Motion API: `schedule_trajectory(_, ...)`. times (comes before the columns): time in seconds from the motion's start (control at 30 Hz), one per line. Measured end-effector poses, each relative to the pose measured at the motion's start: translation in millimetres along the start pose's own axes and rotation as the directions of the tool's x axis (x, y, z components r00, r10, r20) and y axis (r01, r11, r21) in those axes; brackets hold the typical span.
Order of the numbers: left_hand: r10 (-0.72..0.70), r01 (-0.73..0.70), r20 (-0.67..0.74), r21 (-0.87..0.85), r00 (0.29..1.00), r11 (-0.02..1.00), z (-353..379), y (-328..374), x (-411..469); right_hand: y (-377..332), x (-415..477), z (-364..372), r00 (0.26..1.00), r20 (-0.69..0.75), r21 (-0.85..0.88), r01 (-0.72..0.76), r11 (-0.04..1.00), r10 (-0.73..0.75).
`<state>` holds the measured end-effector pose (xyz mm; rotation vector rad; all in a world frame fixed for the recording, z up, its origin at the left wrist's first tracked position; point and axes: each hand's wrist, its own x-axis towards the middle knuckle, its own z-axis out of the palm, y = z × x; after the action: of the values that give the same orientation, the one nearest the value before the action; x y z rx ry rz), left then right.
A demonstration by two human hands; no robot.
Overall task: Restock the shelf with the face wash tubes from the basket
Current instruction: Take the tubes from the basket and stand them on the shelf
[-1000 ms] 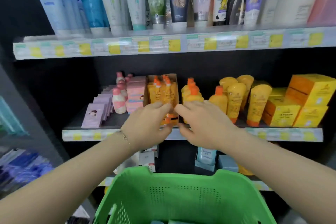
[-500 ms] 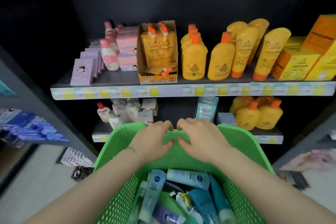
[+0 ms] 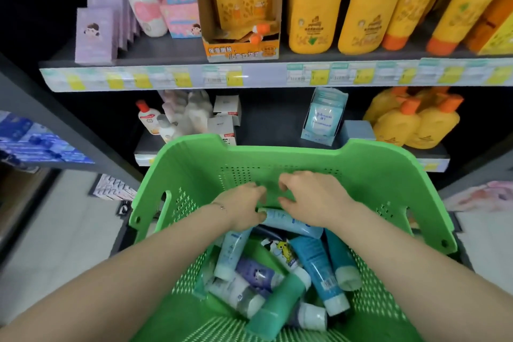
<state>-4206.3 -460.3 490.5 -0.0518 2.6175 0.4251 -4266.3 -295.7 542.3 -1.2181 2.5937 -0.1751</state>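
Note:
A green plastic basket (image 3: 194, 155) stands in front of the shelves with several face wash tubes piled inside. A light blue tube (image 3: 294, 223) lies crosswise on top of the pile. Below it lie a blue tube (image 3: 319, 272), a teal green tube (image 3: 280, 302), a purple tube (image 3: 255, 272) and a white cartoon-print tube (image 3: 280, 253). My left hand (image 3: 244, 205) and my right hand (image 3: 313, 197) are inside the basket, side by side just over the light blue tube. Their fingers are loosely curled; the left fingertips reach the tube's left end. Neither hand holds anything.
The middle shelf (image 3: 249, 75) carries yellow bottles (image 3: 313, 8), a carton of orange pouches (image 3: 238, 3), pink bottles and purple boxes. The lower shelf (image 3: 277, 130) behind the basket holds small bottles, white boxes, a wipes pack (image 3: 322, 116) and more yellow bottles. Pale floor lies on both sides.
My view tilted down from the upper shelves to the basket. Both hands dropped from the middle shelf past the basket's far rim to just over the light blue tube.

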Motion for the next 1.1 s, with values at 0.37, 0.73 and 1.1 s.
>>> schedule_trajectory(0.37,-0.398,0.434,0.324,-0.045,0.859,0.900,70,-34,28,-2,4,11,0.983,0.182,-0.071,-0.014,0.997,0.026)
schedule_trajectory(0.73,-0.566,0.613,0.241,-0.391,0.788,0.687,92,-47,35,-2,4,11,0.975,0.216,-0.066,-0.047,0.997,0.060)
schedule_trajectory(1.1,-0.491,0.554,0.289,-0.206,0.822,0.807,76,-33,37,3,5,17,0.969,0.237,-0.065,-0.055,0.996,0.069)
